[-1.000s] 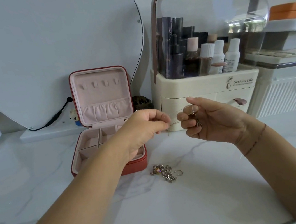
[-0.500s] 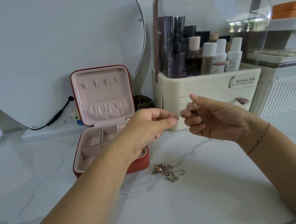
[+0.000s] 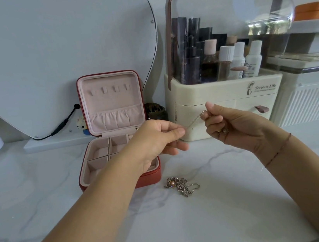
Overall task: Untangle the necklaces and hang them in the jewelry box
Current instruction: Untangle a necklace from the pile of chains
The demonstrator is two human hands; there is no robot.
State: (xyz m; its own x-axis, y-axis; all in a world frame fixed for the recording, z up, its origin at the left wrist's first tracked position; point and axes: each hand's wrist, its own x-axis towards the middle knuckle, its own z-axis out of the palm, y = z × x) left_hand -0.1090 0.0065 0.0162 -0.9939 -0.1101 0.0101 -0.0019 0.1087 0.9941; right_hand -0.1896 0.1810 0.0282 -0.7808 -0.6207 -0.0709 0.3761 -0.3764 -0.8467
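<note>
Your hands have drawn slightly apart since half a second ago. Head view: your left hand (image 3: pixel 157 139) and right hand (image 3: pixel 236 125) each pinch a thin necklace (image 3: pixel 194 120) stretched between them. The tangled pile (image 3: pixel 181 186) lies beside the open jewelry box (image 3: pixel 150 180). You look mid-untangling; next, loop it over a lid hook (image 3: pixel 103 90).

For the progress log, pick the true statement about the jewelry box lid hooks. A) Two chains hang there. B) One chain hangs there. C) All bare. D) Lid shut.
C: the hooks in the open jewelry box are bare; the left hand and right hand pinch one chain between them.
</note>
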